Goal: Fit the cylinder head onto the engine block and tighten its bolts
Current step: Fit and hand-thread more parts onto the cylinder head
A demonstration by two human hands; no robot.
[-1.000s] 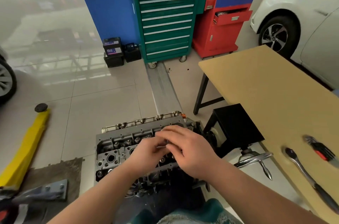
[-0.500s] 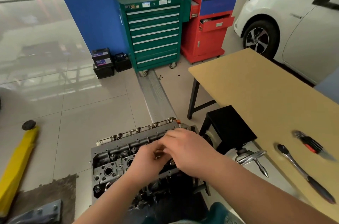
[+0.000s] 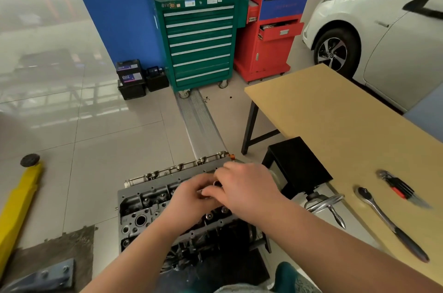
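Note:
The grey cylinder head (image 3: 148, 199) lies on top of the dark engine block (image 3: 215, 240) at the lower centre, its bolt holes and valve gear showing on the left half. Both hands meet over its right half. My left hand (image 3: 189, 199) has its fingers curled and my right hand (image 3: 247, 187) reaches over from the right. Between their fingertips they pinch a small metal part, apparently a bolt (image 3: 216, 183). The head's surface under the hands is hidden.
A ratchet wrench (image 3: 388, 220) and a red-handled hex key set (image 3: 398, 188) lie on the wooden table (image 3: 335, 113) to my right. The black engine stand (image 3: 297, 163) with its chrome crank (image 3: 328, 204) adjoins the block. A yellow lift arm (image 3: 16, 208) lies left; a green tool chest (image 3: 199, 36) stands beyond.
The hands stay together over the right half of the head with small finger shifts. The camera has tilted up and turned slightly left, so the scene sits lower in view.

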